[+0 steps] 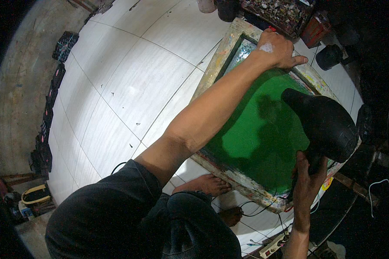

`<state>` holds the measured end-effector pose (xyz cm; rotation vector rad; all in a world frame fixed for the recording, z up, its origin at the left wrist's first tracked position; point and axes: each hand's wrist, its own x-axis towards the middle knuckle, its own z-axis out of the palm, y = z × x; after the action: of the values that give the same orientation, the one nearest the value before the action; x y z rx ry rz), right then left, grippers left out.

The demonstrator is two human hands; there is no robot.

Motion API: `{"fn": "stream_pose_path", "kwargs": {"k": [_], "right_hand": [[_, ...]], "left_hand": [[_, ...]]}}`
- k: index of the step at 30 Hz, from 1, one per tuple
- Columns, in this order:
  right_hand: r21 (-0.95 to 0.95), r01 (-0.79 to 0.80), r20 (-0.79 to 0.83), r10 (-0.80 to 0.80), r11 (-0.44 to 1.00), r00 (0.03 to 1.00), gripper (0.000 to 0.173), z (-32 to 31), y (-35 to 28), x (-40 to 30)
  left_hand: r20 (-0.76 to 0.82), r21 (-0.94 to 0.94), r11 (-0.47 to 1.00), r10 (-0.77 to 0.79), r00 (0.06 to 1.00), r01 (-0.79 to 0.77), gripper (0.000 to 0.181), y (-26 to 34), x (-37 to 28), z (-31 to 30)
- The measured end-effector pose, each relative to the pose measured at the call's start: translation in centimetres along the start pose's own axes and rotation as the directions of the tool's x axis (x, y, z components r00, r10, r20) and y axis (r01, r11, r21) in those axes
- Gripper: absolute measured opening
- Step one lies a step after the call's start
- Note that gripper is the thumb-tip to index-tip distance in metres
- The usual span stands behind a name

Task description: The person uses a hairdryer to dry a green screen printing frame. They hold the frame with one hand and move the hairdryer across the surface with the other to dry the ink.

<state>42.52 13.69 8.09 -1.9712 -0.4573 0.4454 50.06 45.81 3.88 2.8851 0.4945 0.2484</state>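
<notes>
Before me lies a screen-printing frame [210, 76] with a worn, paint-stained wooden border, tilted across the view. Green coating [243, 139] covers most of its mesh, and a glossy paler patch shows near the far corner. My left hand [275, 48] grips the far rail, its thumb stretched along the wood and its fingertips partly hidden. A whitish smear marks the back of that hand. In my right hand [306, 181] is the handle of a black hair dryer [327, 121]. The dryer's nozzle hangs over the green mesh, casting a dark shadow there.
White floor tiles [116, 81] spread to the left. Dark printed pieces [64, 47] line their left edge. Beyond the frame are a debris-filled tray [275, 13], a dark container [227, 9] and a black cup [329, 57]. A power strip [274, 246] with cables lies at bottom right.
</notes>
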Motion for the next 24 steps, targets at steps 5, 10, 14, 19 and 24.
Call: {"fn": "stream_pose_path", "kwargs": {"k": [5, 10, 14, 19, 24], "right_hand": [[0.027, -0.048, 0.019, 0.047, 0.998, 0.999, 0.030, 0.01, -0.11, -0.24], [0.026, -0.091, 0.043, 0.089, 0.996, 0.995, 0.035, -0.38, -0.01, -0.45], [0.002, -0.072, 0.039, 0.072, 0.997, 0.997, 0.038, -0.29, 0.30, -0.39], [0.003, -0.090, 0.046, 0.090, 0.996, 0.995, 0.037, -0.30, 0.32, -0.53], [-0.045, -0.072, 0.055, 0.074, 0.996, 0.996, 0.035, -0.24, -0.11, -0.58]], "left_hand": [[-0.125, 0.012, 1.000, 0.013, 0.992, -0.012, 0.090, -0.11, -0.19, 0.73], [-0.070, -0.011, 1.000, 0.006, 0.998, -0.007, 0.090, 0.14, -0.43, 0.07], [-0.051, -0.003, 1.000, -0.017, 0.999, 0.017, 0.090, 0.08, -0.34, 0.18], [-0.093, 0.018, 1.000, 0.013, 0.996, -0.011, 0.090, -0.14, -0.29, 0.33], [-0.090, -0.007, 1.000, -0.004, 0.996, 0.004, 0.090, 0.06, -0.51, 0.21]]}}
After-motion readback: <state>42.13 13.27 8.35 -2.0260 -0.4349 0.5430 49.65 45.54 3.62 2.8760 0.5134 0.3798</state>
